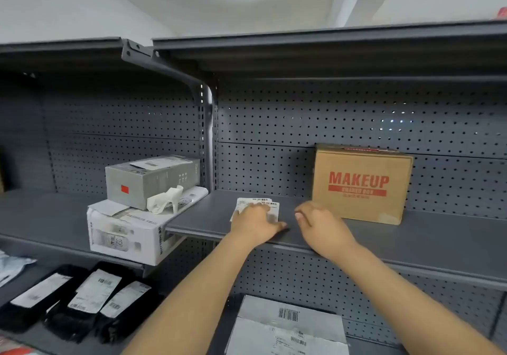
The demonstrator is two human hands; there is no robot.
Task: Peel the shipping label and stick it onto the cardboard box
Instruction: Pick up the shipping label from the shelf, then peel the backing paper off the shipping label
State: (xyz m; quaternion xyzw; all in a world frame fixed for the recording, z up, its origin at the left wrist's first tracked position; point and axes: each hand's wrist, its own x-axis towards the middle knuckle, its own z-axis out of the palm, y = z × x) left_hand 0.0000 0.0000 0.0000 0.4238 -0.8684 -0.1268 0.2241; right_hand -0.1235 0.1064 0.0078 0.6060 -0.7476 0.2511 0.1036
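shelf (384, 234) edge: left hand (253, 223) covers labels (258, 203).

We see the shipping label (258, 206), a small white sheet printed with barcodes and fine text, lying flat on the grey shelf (411, 234); it looks like a few sheets stacked slightly askew, and its near part is covered. To the right, well apart from it, the cardboard box (362, 184) stands upright on the same shelf against the back panel, brown, closed, with "MAKEUP" in red on its front.
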